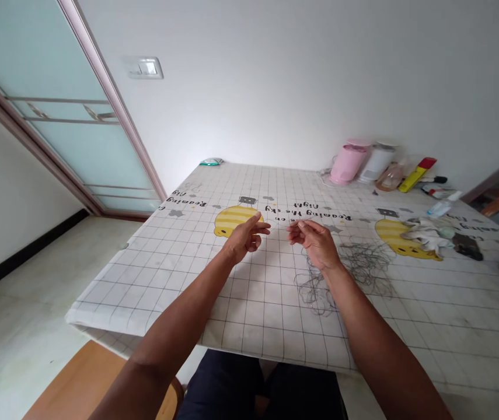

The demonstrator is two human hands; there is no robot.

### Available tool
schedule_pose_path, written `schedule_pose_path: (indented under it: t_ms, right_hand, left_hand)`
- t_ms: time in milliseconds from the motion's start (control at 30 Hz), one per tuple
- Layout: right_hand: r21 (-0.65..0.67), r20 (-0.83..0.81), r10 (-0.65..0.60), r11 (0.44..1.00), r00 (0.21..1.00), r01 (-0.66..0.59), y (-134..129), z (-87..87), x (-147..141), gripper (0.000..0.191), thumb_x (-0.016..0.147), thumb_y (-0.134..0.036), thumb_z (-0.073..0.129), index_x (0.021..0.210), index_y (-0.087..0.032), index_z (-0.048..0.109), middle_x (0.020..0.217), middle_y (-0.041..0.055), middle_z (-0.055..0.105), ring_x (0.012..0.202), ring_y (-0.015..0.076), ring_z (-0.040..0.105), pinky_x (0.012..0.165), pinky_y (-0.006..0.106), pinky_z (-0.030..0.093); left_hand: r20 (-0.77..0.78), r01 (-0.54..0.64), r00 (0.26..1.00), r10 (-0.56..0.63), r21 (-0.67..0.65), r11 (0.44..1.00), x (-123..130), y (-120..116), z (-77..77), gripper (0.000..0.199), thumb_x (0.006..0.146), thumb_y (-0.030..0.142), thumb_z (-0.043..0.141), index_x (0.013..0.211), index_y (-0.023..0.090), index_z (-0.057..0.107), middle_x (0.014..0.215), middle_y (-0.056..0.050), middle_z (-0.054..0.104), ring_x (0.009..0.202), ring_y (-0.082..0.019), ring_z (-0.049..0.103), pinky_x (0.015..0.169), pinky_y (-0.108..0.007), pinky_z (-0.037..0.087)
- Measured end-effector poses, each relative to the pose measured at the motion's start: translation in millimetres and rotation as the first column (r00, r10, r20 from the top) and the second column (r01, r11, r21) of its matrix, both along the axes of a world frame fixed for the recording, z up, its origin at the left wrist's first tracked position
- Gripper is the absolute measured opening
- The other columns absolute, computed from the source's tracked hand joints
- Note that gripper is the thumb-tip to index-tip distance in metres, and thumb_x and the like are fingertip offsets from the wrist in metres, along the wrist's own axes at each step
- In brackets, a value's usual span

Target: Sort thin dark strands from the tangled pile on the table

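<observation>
Over the checked tablecloth (157, 286), my left hand (244, 239) is held with its thumb raised and fingers apart; nothing shows in it. Facing it across a small gap is my right hand (316, 240), its thumb and forefinger pressed together. Whatever they pinch, if anything, is too fine to make out. A loose tangle of thin dark thread (365, 265) spreads on the cloth beneath and beside my right wrist, and my forearm hides part of it.
Along the wall stand a pink cylindrical container (349, 163), a white one (377, 163), an amber bottle (391, 177) and a yellow-and-red box (416, 175). Crumpled cloth (426, 236) lies at right, near a clear bottle (444, 204). A small green-and-white packet (211, 161) rests at the far left corner.
</observation>
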State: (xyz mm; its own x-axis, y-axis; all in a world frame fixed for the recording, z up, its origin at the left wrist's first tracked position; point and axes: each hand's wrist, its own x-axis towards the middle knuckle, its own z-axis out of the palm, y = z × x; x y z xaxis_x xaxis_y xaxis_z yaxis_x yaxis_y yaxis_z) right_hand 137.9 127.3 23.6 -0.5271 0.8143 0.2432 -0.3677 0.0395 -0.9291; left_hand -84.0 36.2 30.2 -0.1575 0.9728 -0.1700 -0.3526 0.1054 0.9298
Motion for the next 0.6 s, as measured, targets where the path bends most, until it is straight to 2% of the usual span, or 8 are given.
schedule_pose_path:
  t_ms: [167, 267, 367, 500, 600]
  right_hand:
    - [-0.025, -0.055, -0.081, 0.997, 0.995, 0.080, -5, -3.5, -8, 0.033, 0.091, -0.053, 0.086, 0.102, -0.022, 0.084, 0.106, 0.0110, 0.083, 0.086, 0.0224, 0.077, 0.076, 0.035, 0.063]
    - [-0.071, -0.078, -0.062, 0.996, 0.995, 0.056, -13, -8.9, -17, 0.032, 0.090, -0.052, 0.087, 0.103, -0.022, 0.084, 0.107, 0.0104, 0.083, 0.088, 0.0219, 0.078, 0.077, 0.034, 0.063]
    - [-0.139, -0.096, -0.030, 0.990, 0.995, 0.017, -21, -13.0, -25, 0.031, 0.089, -0.049, 0.089, 0.102, -0.021, 0.084, 0.106, 0.0092, 0.082, 0.089, 0.0201, 0.077, 0.077, 0.031, 0.063]
    - [-0.226, -0.083, -0.014, 0.974, 0.996, -0.006, -27, -13.0, -28, 0.031, 0.086, -0.047, 0.090, 0.099, -0.020, 0.083, 0.102, 0.0088, 0.082, 0.084, 0.0191, 0.076, 0.069, 0.028, 0.062]
    - [-0.284, -0.053, -0.050, 0.958, 0.997, 0.033, -27, -11.7, -27, 0.031, 0.080, -0.046, 0.093, 0.093, -0.020, 0.080, 0.097, 0.0089, 0.082, 0.079, 0.0195, 0.075, 0.063, 0.028, 0.060]
  left_hand:
    - [0.101, 0.051, 0.993, -0.063, 0.124, 0.991, 23, -3, -8.1, 0.050, 0.079, 0.049, 0.094, 0.113, 0.012, 0.085, 0.119, -0.017, 0.072, 0.067, -0.010, 0.058, 0.050, -0.024, 0.031]
    - [0.205, -0.030, 0.979, -0.011, 0.198, 0.980, 36, -1, -12.6, 0.049, 0.077, 0.041, 0.098, 0.114, 0.013, 0.085, 0.115, -0.014, 0.073, 0.074, -0.011, 0.061, 0.057, -0.024, 0.040]
    - [0.263, -0.109, 0.964, 0.043, 0.243, 0.964, 43, 3, -15.0, 0.044, 0.076, 0.040, 0.098, 0.108, 0.012, 0.086, 0.108, -0.012, 0.074, 0.076, -0.011, 0.061, 0.061, -0.025, 0.044]
    - [0.220, -0.100, 0.975, 0.032, 0.306, 0.947, 40, 4, -15.0, 0.037, 0.081, 0.043, 0.095, 0.102, 0.014, 0.086, 0.109, -0.011, 0.075, 0.077, -0.011, 0.061, 0.063, -0.025, 0.046]
    - [0.144, -0.063, 0.989, 0.012, 0.355, 0.933, 37, 2, -13.1, 0.033, 0.085, 0.043, 0.092, 0.101, 0.015, 0.087, 0.112, -0.012, 0.077, 0.083, -0.014, 0.065, 0.067, -0.027, 0.051]
